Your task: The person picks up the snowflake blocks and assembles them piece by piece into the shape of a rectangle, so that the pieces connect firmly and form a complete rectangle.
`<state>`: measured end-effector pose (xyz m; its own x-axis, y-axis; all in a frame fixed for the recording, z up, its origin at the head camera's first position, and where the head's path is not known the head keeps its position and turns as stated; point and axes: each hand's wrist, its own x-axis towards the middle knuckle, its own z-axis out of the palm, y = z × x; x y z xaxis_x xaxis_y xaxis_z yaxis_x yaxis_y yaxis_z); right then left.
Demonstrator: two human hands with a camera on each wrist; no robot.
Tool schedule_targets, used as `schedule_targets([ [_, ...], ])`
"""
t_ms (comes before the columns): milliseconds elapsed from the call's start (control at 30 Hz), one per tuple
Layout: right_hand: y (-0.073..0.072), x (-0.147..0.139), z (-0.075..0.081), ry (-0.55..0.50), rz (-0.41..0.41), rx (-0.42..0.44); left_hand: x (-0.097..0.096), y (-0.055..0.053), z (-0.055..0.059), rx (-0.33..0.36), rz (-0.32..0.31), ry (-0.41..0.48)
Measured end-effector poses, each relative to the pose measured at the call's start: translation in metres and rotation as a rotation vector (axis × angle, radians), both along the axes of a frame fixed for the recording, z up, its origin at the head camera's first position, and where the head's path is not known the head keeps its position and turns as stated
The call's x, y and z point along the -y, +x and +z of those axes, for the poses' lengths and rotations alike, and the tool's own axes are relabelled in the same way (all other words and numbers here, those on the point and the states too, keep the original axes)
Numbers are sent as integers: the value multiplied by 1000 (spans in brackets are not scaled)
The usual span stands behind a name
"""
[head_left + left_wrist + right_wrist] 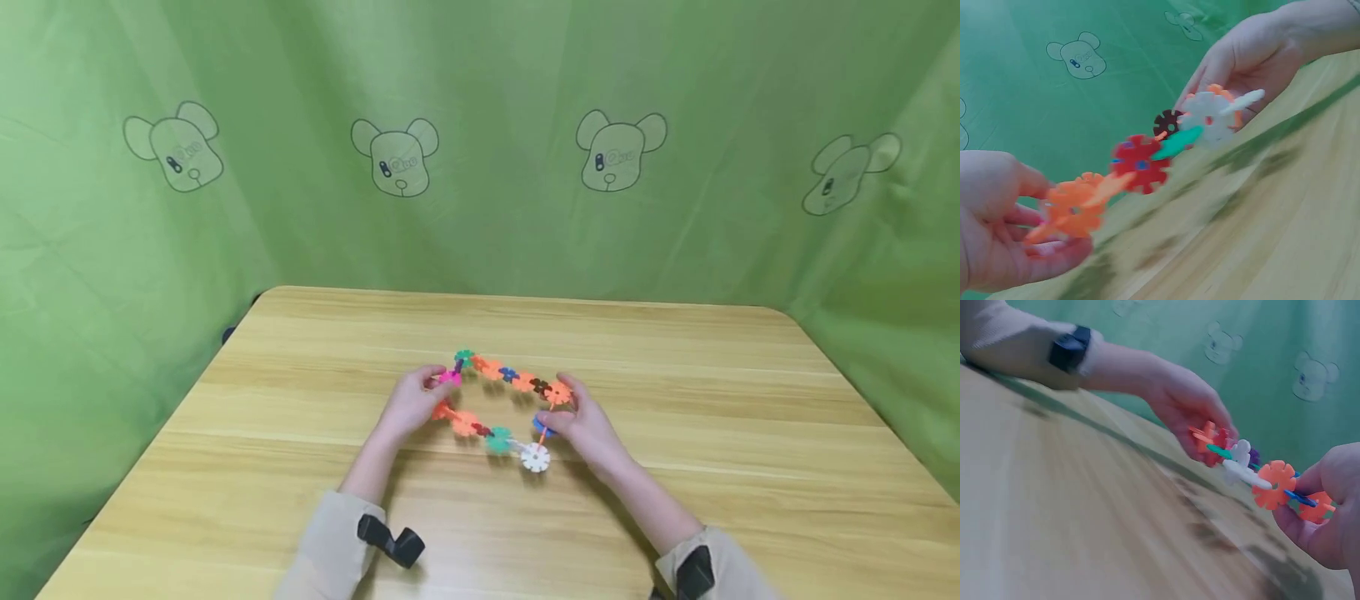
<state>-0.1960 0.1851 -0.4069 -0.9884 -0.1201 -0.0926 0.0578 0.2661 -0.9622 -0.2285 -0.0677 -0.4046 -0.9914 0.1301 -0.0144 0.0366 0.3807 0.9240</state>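
Notched plastic snowflake discs are slotted together into a closed ring (522, 382), held up a little above the wooden table. Orange, green, blue, brown, red, pink, purple and white pieces make it up. At the ring's left end my left hand (411, 402) pinches it near a pink disc (450, 377) and an orange disc (1075, 203). My right hand (592, 425) grips the right end, thumb against a blue disc (1300, 499) between orange ones. A white disc (535, 457) hangs at the near right corner. Fingertips behind the discs are partly hidden.
The wood-grain table (262, 467) lies under both hands, its far edge meeting a green curtain (495, 225) printed with bear heads. Black straps with small devices (397, 542) sit on the sleeves at both wrists.
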Motion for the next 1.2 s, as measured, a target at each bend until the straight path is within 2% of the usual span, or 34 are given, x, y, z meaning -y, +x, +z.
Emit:
schedule_targets([
  [167, -17, -13, -1, 78, -38, 7, 1, 1, 0, 33, -83, -32],
  [300, -29, -18, -6, 151, -46, -26, 0, 1, -1, 64, -91, -27],
  [433, -36, -19, -12, 170, -20, -27, 0, 0, -4, 87, -80, -17],
  [500, -39, -19, -14, 174, -11, -15, 1, -1, -6, 84, -71, -40],
  [700, -44, -20, -16, 148, -49, 24, 0, -4, -11, 100, -51, -102],
  [833, -45, -21, -17, 191, -49, 8, 0, -4, -12, 102, -59, -106],
  [1000, -44, -23, -16, 247, -28, 3, 0, -3, -12, 94, -74, -93],
  [1100, -44, -25, -15, 224, -2, 20, 1, -3, -13, 103, -84, -70],
  [1200, -44, -30, -12, 192, 22, 16, 4, -5, -13, 129, -87, -8],
])
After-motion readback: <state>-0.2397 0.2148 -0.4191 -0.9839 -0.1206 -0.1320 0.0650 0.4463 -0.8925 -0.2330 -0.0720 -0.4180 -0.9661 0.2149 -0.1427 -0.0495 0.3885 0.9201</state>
